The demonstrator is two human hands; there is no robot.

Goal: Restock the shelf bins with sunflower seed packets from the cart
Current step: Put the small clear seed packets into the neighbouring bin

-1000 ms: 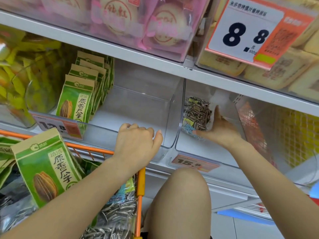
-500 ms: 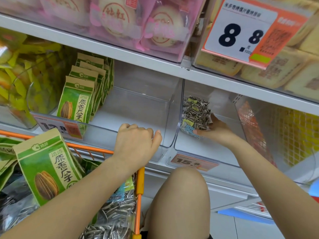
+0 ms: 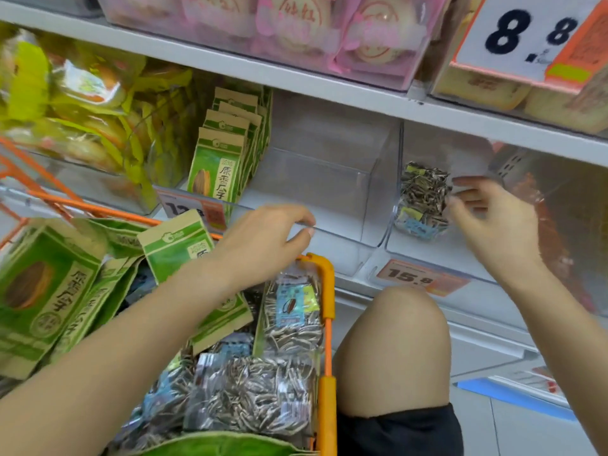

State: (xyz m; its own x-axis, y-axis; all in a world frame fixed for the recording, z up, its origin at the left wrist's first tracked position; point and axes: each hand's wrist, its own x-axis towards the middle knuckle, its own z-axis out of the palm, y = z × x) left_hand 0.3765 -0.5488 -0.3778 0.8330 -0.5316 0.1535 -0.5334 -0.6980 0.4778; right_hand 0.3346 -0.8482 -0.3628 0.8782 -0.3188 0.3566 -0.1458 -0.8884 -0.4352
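Observation:
A clear packet of striped sunflower seeds [image 3: 422,200] stands upright at the left wall of the right-hand clear bin [image 3: 460,255]. My right hand [image 3: 493,222] hovers just to its right, fingers apart, holding nothing. My left hand [image 3: 263,240] curls over the front rim of the middle clear bin [image 3: 339,232], where green seed packets [image 3: 220,162] stand in a row along the left side. The orange cart [image 3: 325,324] below holds more green packets [image 3: 49,291] and several clear seed packets [image 3: 250,393].
A bin of yellow snack bags [image 3: 82,103] sits at the left. Pink pastry packs [image 3: 296,24] and a large 8.8 price sign [image 3: 533,34] fill the shelf above. Price tags [image 3: 418,278] hang on the bin fronts. My bare knee [image 3: 394,350] is beside the cart.
My right hand has let go of the clear seed packet and drawn back to the right. The view has tipped down, so more of the cart shows. My left hand stays on the bin rim.

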